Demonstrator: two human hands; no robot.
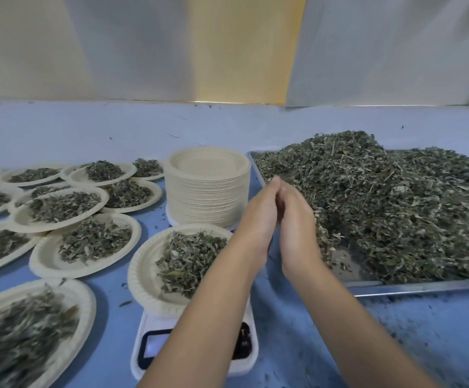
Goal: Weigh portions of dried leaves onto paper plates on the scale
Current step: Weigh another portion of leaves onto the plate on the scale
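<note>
the left hand (257, 219) and right hand (297, 224) were pressed together, fingers straight, over the tray (395, 288) of dried leaves (395, 205).

The blue table (87, 130) carries filled paper plates (85, 245) on its left, some overlapping. Near the middle sit a white scale (150, 343) and, behind it, a tall stack of empty plates (207, 189). A metal tray (395, 287) lies to the right, with leaf crumbs (423, 331) scattered in front of it.
</note>
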